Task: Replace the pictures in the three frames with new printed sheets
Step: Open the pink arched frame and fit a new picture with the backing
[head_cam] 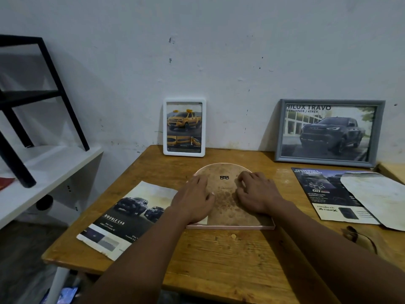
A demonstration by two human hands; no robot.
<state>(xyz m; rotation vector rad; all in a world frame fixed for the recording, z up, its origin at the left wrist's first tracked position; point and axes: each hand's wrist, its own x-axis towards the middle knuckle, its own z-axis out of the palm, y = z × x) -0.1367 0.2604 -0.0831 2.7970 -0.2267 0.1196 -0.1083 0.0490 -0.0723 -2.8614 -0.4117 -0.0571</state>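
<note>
1. Centrally on the table [219,260], the pink frame [230,227] lies face down, its straight side toward the near edge and its arched top toward the far edge.
2. The brown, stained backing [223,200] faces up; a small black hanger [224,177] sits near its arched top.
3. The left hand [192,199] rests flat on the left side of the backing, fingers nearly straight and spread.
4. The right hand [256,195] rests on the right side, fingers bent with tips on the backing; whether they pinch anything cannot be told.
5. The white frame [184,100] stands upright at the far edge, leaning on the wall [219,51]; it holds a picture of a yellow truck.
6. The grey frame [328,101] leans on the wall at the far right corner, showing a dark truck.
7. One sheet [131,216] lies by the left edge, touching the pink frame.
8. A second sheet [317,189] lies near the right edge, partly covered by a pale arched sheet [377,198].
</note>
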